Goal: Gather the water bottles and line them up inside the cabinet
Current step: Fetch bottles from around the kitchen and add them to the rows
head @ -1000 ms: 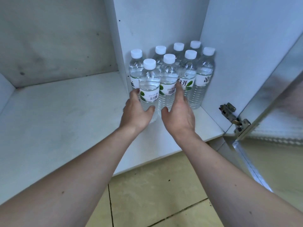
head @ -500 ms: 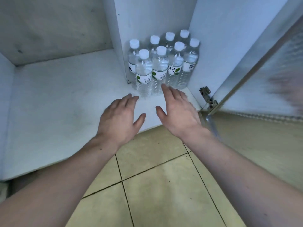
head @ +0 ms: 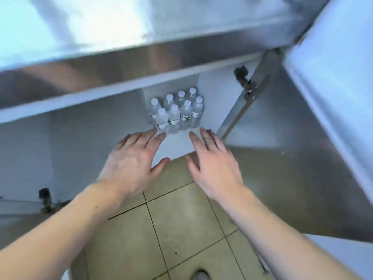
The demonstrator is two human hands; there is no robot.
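Several clear water bottles [head: 177, 114] with white caps and green-and-white labels stand upright in two tight rows at the back right corner of the white cabinet [head: 84, 142]. My left hand [head: 133, 158] hovers flat with fingers spread, in front of the cabinet's floor edge and clear of the bottles. My right hand [head: 214, 164] is likewise spread and holds nothing, just right of the left hand. Neither hand touches a bottle.
The metal-faced cabinet door [head: 282, 150] stands open on the right, with a hinge [head: 245, 82] near its top. A steel countertop edge [head: 141, 63] overhangs the cabinet. Beige floor tiles [head: 181, 229] lie below my arms. Another hinge [head: 45, 199] sits low at the left.
Both hands have let go of the front bottles and drawn back out of the cabinet. My view has risen and backed away, so the countertop now shows.
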